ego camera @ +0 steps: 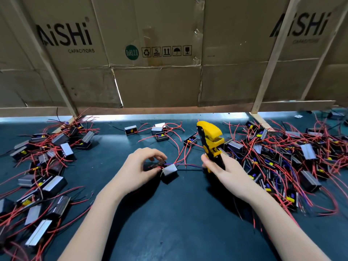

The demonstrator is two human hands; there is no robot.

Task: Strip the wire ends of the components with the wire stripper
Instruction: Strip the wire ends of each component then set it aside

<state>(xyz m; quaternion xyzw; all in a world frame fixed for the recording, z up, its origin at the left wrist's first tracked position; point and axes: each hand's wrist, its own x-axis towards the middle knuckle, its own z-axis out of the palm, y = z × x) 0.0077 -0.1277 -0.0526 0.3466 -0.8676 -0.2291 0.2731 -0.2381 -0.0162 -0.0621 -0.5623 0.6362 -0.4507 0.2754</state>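
On the dark green desk (169,223), left of the small black box-shaped component with a silver metal side (170,173) that lies at its middle, a heap of like black-and-silver components trailing red wires (43,161) spreads to the edge. The left hand (140,169) sits just left of that component, fingers curled and pinching the wires where they leave its top. A thin red and blue wire pair (188,165) runs rightward from the component to the right hand (226,174). That hand is clamped round the black handles of the yellow and black wire stripper (211,140), whose head stands tilted above and right of the component. Further right lies a denser tangle of components and red wires (291,157).
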